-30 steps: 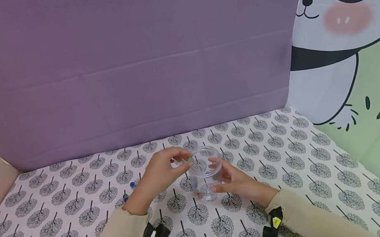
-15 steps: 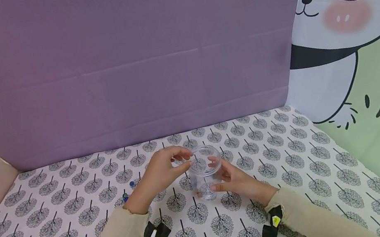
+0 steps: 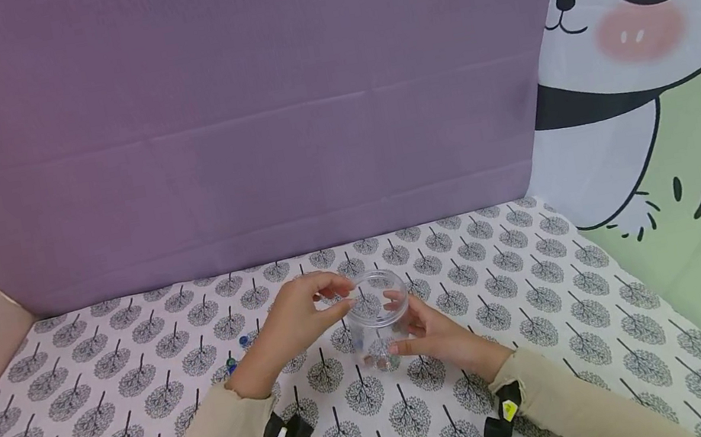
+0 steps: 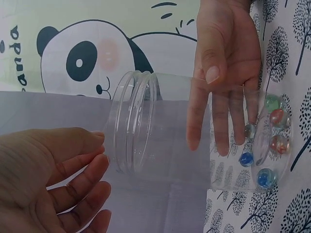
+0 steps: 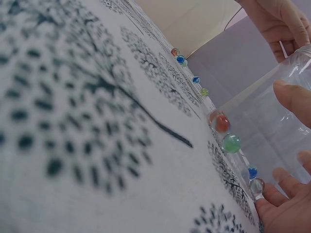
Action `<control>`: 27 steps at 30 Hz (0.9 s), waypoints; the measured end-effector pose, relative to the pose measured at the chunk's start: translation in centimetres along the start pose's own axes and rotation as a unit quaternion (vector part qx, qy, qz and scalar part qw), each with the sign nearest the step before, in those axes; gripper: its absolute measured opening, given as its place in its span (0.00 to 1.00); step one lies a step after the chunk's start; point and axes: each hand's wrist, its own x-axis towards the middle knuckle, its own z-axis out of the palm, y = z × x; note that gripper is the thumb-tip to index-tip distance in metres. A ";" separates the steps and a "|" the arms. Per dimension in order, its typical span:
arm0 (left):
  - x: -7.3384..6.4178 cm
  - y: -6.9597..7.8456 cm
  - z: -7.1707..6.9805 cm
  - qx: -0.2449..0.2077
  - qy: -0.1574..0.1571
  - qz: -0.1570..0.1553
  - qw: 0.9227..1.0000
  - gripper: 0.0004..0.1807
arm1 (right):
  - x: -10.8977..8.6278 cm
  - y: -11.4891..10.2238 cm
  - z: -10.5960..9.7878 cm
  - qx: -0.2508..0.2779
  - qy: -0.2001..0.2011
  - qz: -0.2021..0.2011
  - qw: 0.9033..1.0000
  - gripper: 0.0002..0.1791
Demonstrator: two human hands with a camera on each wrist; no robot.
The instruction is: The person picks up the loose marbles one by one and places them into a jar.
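Note:
A clear plastic jar (image 3: 378,334), lidless, stands upright on the patterned cloth. My right hand (image 3: 440,331) holds its side, thumb in front and fingers spread round the back. Several glass marbles lie on the jar's bottom, among them a green marble (image 4: 273,102), an orange-red marble (image 4: 280,118) and a blue marble (image 4: 266,178). At the left of the jar's rim is my left hand (image 3: 305,309), palm turned toward the mouth. Its thumb and loosely bent fingers have nothing between them, the tips right by the rim.
More marbles lie on the cloth left of the jar, including a blue marble (image 3: 243,341) and a green marble (image 3: 231,362) partly behind my left wrist. A purple curtain (image 3: 255,149) closes off the back; a panda-printed wall hanging (image 3: 612,159) is at the right.
A second ago my left thumb and finger pinched a green marble over the rim. It has dropped from them, and marbles show at the jar's bottom. Both hands have barely moved.

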 end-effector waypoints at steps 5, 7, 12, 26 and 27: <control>-0.2 -0.3 -0.2 0.001 0.009 -0.008 1.000 0.10 | 0.0 0.1 0.0 0.004 0.000 -0.002 1.000 0.47; -0.3 -0.4 -0.4 0.001 0.011 -0.010 1.000 0.10 | 0.0 0.1 0.0 0.008 -0.001 -0.005 1.000 0.47; -0.6 -0.5 -0.7 -0.002 0.012 -0.018 1.000 0.10 | 0.0 0.0 0.0 0.007 0.002 -0.003 1.000 0.47; -1.9 -2.5 -1.5 0.021 0.013 -0.029 0.999 0.10 | -0.1 0.0 0.0 0.002 0.000 -0.002 1.000 0.49; -2.0 -2.7 -1.6 0.024 0.014 -0.029 0.999 0.10 | -0.1 0.0 0.0 0.003 0.000 -0.002 1.000 0.49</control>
